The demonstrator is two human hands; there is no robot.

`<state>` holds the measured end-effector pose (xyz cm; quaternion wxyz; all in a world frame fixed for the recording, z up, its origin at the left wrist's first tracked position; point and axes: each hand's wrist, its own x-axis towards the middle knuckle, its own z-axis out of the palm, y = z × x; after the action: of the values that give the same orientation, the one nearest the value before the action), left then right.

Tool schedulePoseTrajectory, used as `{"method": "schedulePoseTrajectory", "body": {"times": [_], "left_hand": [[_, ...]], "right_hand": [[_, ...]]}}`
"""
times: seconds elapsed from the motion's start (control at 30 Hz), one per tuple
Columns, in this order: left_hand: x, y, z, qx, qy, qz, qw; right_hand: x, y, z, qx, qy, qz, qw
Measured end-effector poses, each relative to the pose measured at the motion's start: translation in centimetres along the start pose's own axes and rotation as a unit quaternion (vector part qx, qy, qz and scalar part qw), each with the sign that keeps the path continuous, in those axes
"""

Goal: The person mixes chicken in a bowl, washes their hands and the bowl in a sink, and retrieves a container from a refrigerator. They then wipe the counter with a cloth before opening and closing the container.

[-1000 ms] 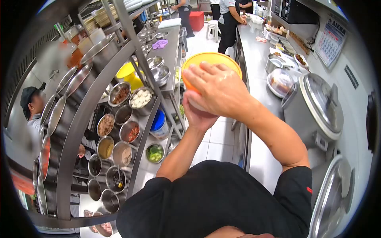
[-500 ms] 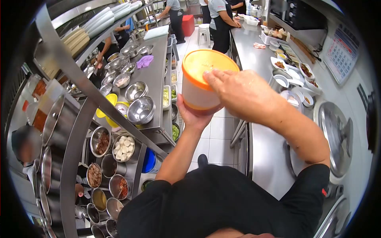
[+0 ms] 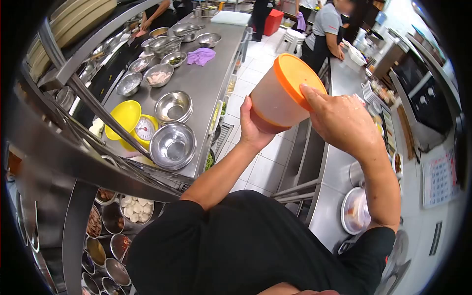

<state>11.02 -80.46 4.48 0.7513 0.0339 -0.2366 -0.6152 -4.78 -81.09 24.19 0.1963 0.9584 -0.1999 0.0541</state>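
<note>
A frosted plastic tub (image 3: 273, 103) with an orange lid (image 3: 300, 76) is held up in front of me, tilted with its lid towards the upper right. Some orange-brown contents show low in the tub. My left hand (image 3: 258, 125) is wrapped under and around its base, thumb up along the side. My right hand (image 3: 346, 120) is closed over the lid's right edge, fingertips on the orange rim; its thumb is hidden. The lid sits on the tub.
On the left steel table (image 3: 206, 88) stand metal bowls (image 3: 172, 145), a yellow scale (image 3: 144, 128) and a purple cloth (image 3: 200, 56). Metal shelving (image 3: 83, 196) with pots of food is close on my left. A steel counter (image 3: 329, 196) runs along my right. A co-worker (image 3: 322, 32) stands ahead.
My view has turned to the left. The tub has gone from nearly upright to tilted, its lid leaning right. Both hands stay on it, the right now at the lid's edge.
</note>
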Motion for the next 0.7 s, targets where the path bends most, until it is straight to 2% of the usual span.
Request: {"method": "schedulePoseTrajectory", "body": {"times": [0.17, 0.27, 0.37, 0.5, 0.63, 0.7], "left_hand": [[4.6, 0.7, -2.0, -0.002, 0.002, 0.033, 0.999], [7.4, 0.2, -2.8, -0.001, 0.024, 0.048, 0.999], [10.2, -0.6, -4.1, 0.010, 0.038, 0.062, 0.997], [15.3, -1.1, -5.1, 0.037, 0.033, 0.110, 0.993], [19.1, -1.9, -6.3, 0.060, 0.050, 0.167, 0.983], [20.5, -2.0, -6.8, 0.051, 0.051, 0.177, 0.982]], "right_hand": [[4.2, 4.3, 2.4, 0.039, -0.003, -0.035, 0.999], [6.6, 6.9, 4.1, 0.010, -0.038, -0.018, 0.999], [8.4, 9.8, 5.9, -0.009, -0.019, -0.054, 0.998], [11.0, 13.4, 8.3, -0.053, 0.020, -0.065, 0.996], [13.7, 17.7, 11.4, -0.071, 0.144, -0.160, 0.974], [15.2, 19.1, 13.1, -0.076, 0.178, -0.169, 0.966]]}}
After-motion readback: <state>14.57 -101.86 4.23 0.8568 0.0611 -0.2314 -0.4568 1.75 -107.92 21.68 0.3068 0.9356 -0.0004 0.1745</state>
